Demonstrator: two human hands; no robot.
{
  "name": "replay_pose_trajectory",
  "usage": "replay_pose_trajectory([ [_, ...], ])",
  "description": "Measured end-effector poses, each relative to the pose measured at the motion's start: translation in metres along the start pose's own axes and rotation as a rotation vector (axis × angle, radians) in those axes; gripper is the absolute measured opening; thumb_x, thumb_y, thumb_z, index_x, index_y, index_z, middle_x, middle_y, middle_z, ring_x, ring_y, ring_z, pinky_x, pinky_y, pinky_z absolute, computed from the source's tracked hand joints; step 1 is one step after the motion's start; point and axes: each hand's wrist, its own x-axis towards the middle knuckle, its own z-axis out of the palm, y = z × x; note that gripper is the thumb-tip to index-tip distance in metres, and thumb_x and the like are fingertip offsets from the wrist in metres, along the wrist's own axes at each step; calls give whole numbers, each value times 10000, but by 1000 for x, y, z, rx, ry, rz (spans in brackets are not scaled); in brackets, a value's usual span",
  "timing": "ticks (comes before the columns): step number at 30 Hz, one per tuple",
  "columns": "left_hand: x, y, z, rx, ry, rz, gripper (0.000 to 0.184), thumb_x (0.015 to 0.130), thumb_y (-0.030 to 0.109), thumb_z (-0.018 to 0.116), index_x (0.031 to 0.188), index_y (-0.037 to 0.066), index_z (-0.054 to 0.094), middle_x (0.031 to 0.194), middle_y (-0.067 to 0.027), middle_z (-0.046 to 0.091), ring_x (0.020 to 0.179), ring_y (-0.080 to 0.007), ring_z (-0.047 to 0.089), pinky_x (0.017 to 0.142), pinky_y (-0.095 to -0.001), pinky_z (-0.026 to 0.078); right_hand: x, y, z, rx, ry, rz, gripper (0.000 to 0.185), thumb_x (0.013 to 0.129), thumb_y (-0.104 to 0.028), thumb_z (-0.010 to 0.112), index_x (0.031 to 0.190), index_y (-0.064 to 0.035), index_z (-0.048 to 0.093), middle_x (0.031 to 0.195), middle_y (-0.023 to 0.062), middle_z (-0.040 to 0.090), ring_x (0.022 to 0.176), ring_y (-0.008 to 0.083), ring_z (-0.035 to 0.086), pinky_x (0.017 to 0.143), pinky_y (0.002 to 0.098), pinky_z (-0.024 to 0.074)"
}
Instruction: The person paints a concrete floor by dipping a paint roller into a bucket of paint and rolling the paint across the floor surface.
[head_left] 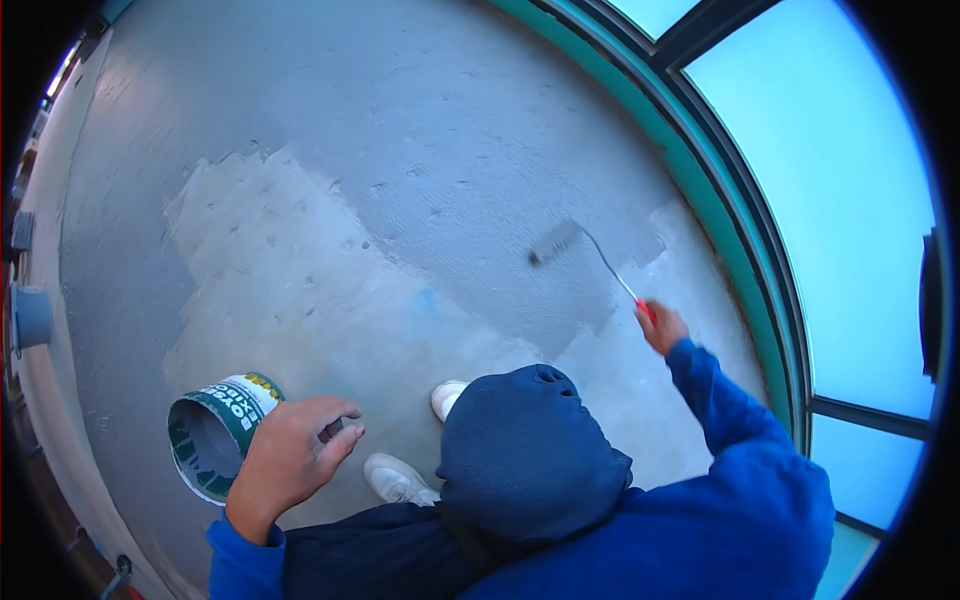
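My right hand (pixel 663 328) is wrapped round the red handle of a paint roller (pixel 557 243), reaching out to the right. The roller's grey sleeve is on the wet grey coating of the floor (pixel 470 150), slightly blurred. A green and white paint bucket (pixel 212 440) with white lettering stands at the lower left, its inner wall smeared grey. My left hand (pixel 300 455) is in front of the bucket's right side in this view, fingers curled in toward the thumb. A small greyish bit shows between them; what it is, I cannot make out.
A paler, uncoated patch of floor (pixel 285 290) stretches from the left past my white shoes (pixel 398 480). Glass panels in dark frames (pixel 820 200) rise along the right, above a green curb (pixel 735 270). A grey-blue pipe end (pixel 32 317) sticks out at the left edge.
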Motion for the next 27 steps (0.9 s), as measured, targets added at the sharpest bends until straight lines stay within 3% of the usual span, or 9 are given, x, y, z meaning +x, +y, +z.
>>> replay_pose_trajectory([
  [2, 0, 1, 0, 5, -29, 11, 168, 820, 128, 680, 919, -8, 664, 820, -155, 661, 711, -270, 639, 659, -326, 493, -55, 29, -5, -7, -30, 97, 324, 909, -362, 573, 1011, -63, 645, 815, 233, 648, 784, 415, 636, 678, 453, 499],
  [5, -3, -1, -2, -24, -27, 25, 171, 821, 129, 679, 922, -7, 664, 823, -154, 662, 704, -270, 637, 649, -323, 489, -101, 71, 0, 114, -28, 57, 337, 912, -347, 581, 1012, -31, 640, 797, 236, 645, 759, 392, 652, 665, 425, 500],
  [8, -7, -3, -5, -43, 3, 2, 172, 820, 153, 666, 913, 9, 666, 822, -152, 663, 706, -291, 634, 636, -351, 488, -90, 49, 10, 211, -45, -7, 299, 928, -284, 559, 1125, -60, 574, 731, 216, 626, 710, 363, 655, 628, 410, 487],
  [13, -14, -3, -6, -10, 39, 41, 180, 823, 166, 659, 923, 17, 665, 831, -148, 663, 714, -301, 634, 643, -364, 495, 21, -77, 34, 334, -16, -207, 294, 949, -251, 516, 1199, -98, 529, 722, 217, 615, 702, 403, 634, 591, 427, 462],
  [14, -17, -4, -6, 2, 46, 48, 181, 822, 157, 666, 937, 16, 663, 829, -147, 661, 708, -288, 637, 647, -352, 497, 53, -102, 43, 347, 37, -304, 285, 938, -241, 523, 1189, -108, 541, 802, 236, 636, 757, 444, 621, 623, 478, 479],
  [18, -32, -4, -6, 11, 101, 50, 180, 817, 148, 677, 943, 19, 665, 828, -143, 662, 699, -283, 640, 651, -350, 501, 187, -231, 66, 380, 164, -535, 230, 910, -258, 549, 1054, -82, 580, 863, 251, 642, 789, 451, 622, 677, 499, 495],
  [23, -48, 0, -8, 25, 153, -9, 177, 809, 146, 684, 930, 19, 665, 813, -138, 660, 690, -280, 637, 641, -357, 497, 319, -400, 69, 272, 206, -553, 221, 865, -239, 545, 954, -40, 587, 895, 255, 642, 843, 446, 618, 743, 514, 487],
  [27, -53, 0, -8, 68, 184, -53, 171, 804, 146, 690, 917, 20, 664, 800, -134, 657, 681, -270, 633, 637, -351, 491, 337, -448, 68, 254, 180, -549, 217, 858, -226, 526, 965, -44, 579, 911, 269, 639, 859, 451, 617, 768, 527, 482],
])
